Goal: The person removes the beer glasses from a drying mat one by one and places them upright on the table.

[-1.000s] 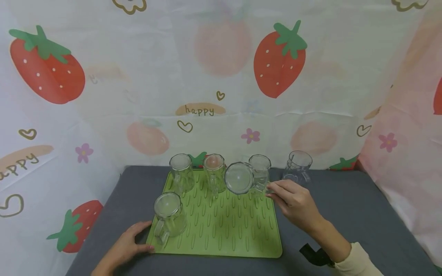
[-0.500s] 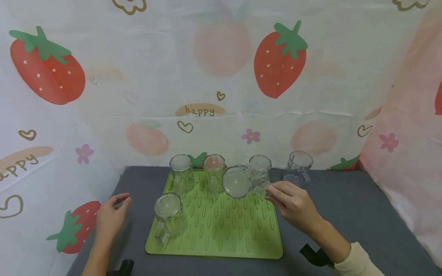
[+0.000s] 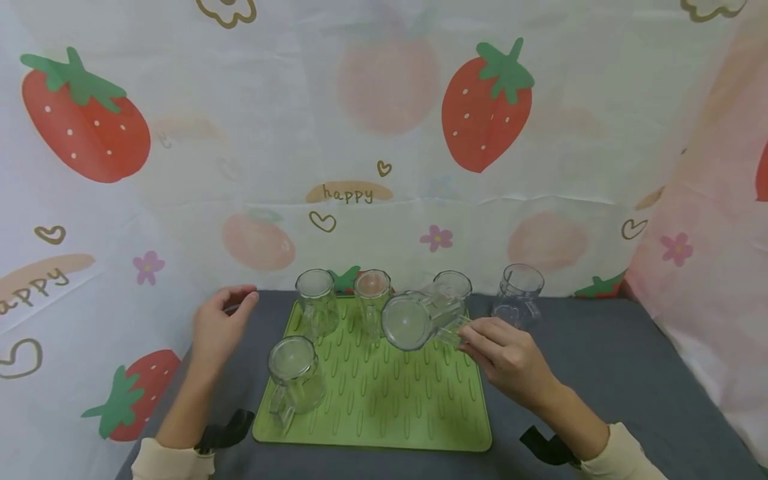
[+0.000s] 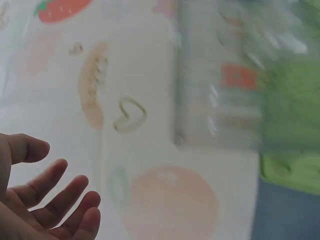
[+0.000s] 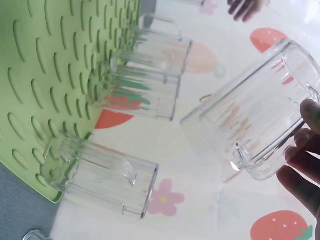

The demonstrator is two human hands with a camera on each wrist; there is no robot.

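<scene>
My right hand pinches the handle of a clear glass mug, which it holds tilted on its side above a green ridged drying mat. In the right wrist view that mug slants near the fingertips. My left hand is raised left of the mat, its fingers loosely bent around nothing. Nearest to it are a glass mug at the mat's back left corner and another mug at the front left. The left wrist view has a blurred mug beyond the hand.
Two more glass mugs stand along the mat's back edge, one in the middle and one at the right. Off the mat, on the dark grey tabletop, is another mug. A strawberry-print curtain hangs behind.
My left hand has left the mat's front left edge and moved up and away toward the back. The mug in my right hand has shifted slightly left and down.
</scene>
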